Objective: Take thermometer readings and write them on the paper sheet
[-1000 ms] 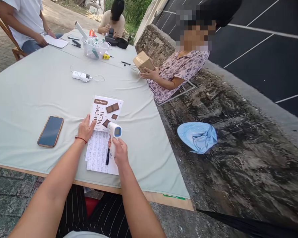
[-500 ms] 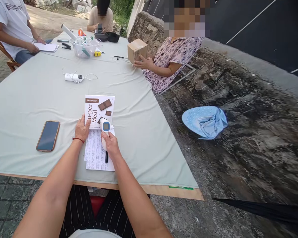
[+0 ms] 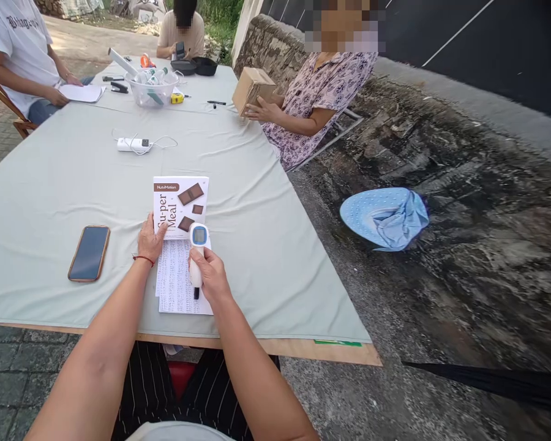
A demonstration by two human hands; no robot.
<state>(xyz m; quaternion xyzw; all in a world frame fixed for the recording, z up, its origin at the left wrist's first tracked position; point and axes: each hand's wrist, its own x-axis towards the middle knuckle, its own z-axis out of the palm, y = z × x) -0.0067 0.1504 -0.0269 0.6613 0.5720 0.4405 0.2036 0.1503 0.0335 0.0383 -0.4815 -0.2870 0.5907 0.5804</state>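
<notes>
My left hand grips the lower left edge of a white box printed "NutriMotion" and "Meal", with brown chocolate pieces pictured on it. Its thumb lies on the front and its other fingers are mostly hidden. In my right hand is a white infrared thermometer with a blue-framed screen, its head by the box's lower right corner. Beneath lie printed sheets with rows of small text. A black pen-like thing shows below the thermometer's handle. A phone in a brown case lies left of my left hand.
A white power strip with a cord lies ahead. Farther off stand a clear basket of bottles, a yellow tape measure and black pans. One person holds a cardboard box; two others sit farther away. A blue hat rests on the stone ledge.
My right hand has drawn the thermometer a little right and down, off the box's front. The person at the right has tilted the cardboard box. My left hand keeps its grip.
</notes>
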